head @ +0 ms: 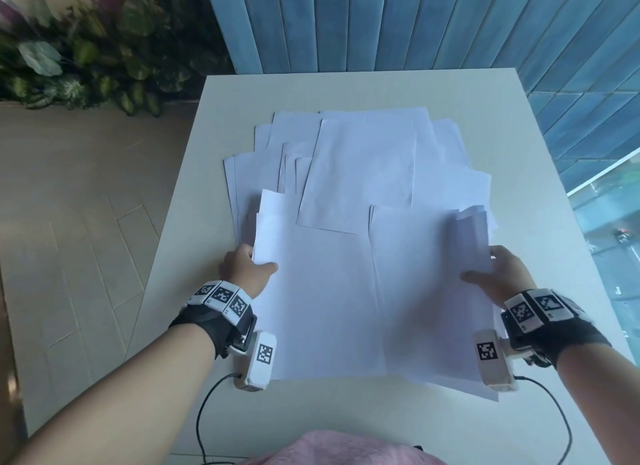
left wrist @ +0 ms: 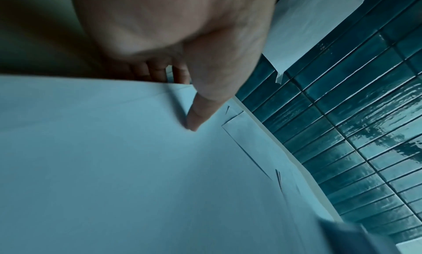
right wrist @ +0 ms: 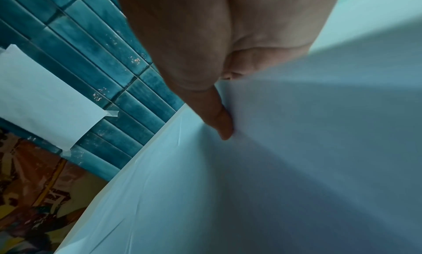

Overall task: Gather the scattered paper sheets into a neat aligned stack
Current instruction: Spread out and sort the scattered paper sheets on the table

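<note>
Several white paper sheets [head: 360, 174] lie spread and overlapping across the white table [head: 540, 125]. My left hand [head: 249, 267] pinches the left edge of the near sheets [head: 322, 298], thumb on top and fingers underneath. In the left wrist view the thumb [left wrist: 200, 111] presses on the paper [left wrist: 114, 167]. My right hand [head: 498, 274] grips the right edge of the near sheets, which curl upward there. In the right wrist view the thumb [right wrist: 219, 117] lies against the raised paper [right wrist: 319, 131]; the other fingers are hidden behind it.
A blue tiled wall [head: 381, 25] stands behind the table, with a taped paper [right wrist: 45, 104] on it. Green plants [head: 86, 56] sit at the back left over a pale floor [head: 69, 222]. Cables [head: 204, 416] trail from the wrist cameras near the table's front edge.
</note>
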The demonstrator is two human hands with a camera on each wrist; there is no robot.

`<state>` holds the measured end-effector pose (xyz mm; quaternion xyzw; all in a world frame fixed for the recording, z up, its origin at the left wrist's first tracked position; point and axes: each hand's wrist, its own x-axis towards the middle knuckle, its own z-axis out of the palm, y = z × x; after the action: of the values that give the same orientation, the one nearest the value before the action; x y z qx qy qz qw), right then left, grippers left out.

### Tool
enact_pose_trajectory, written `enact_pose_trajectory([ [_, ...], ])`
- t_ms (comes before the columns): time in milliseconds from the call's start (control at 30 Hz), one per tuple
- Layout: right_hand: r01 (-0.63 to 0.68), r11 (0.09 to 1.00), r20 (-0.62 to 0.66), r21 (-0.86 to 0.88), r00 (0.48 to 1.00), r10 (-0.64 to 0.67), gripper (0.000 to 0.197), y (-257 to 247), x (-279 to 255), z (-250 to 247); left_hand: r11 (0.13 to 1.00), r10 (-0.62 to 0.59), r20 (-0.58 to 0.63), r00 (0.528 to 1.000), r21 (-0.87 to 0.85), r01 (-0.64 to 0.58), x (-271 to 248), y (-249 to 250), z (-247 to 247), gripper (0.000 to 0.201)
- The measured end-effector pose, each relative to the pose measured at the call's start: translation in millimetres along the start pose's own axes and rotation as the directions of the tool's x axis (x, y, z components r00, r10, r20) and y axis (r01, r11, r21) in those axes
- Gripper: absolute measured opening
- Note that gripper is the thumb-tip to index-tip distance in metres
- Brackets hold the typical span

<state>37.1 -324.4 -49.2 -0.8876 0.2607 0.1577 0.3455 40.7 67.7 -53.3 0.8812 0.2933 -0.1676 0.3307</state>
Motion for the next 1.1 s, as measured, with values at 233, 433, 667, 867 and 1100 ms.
enact_pose_trajectory([
  [233,0.093,0.994,0.032,-0.064,0.995,-0.091,0.036,-11.4,0.9,7.2,0.992,0.125,0.043,0.991,-0.018,-0.124,9.7,-1.4,-2.2,0.031],
  [433,0.096,0.995,-0.014,0.015,0.995,-0.095,0.025,-19.6,4.2,-2.7,0.985,0.174,-0.022,0.985,-0.001,-0.174,28.2,-10.6,-21.2,0.021],
  [667,0.159,0.987,-0.151,-0.007,0.976,-0.158,0.009,-24.1,5.7,-9.2,0.977,0.196,-0.075,0.978,0.100,-0.188,37.2,-18.5,-31.2,0.021],
  [867,0.147,0.969,-0.126,0.200,0.984,-0.123,0.007,-24.2,15.6,-27.4,0.975,0.198,-0.075,0.977,0.114,-0.189,33.0,-10.8,-30.7,0.023],
  [1100,0.079,0.912,0.014,0.401,0.996,-0.093,0.013,-24.8,28.0,-46.7,0.984,0.174,0.008,0.985,0.020,-0.174,8.7,5.9,0.7,0.027],
])
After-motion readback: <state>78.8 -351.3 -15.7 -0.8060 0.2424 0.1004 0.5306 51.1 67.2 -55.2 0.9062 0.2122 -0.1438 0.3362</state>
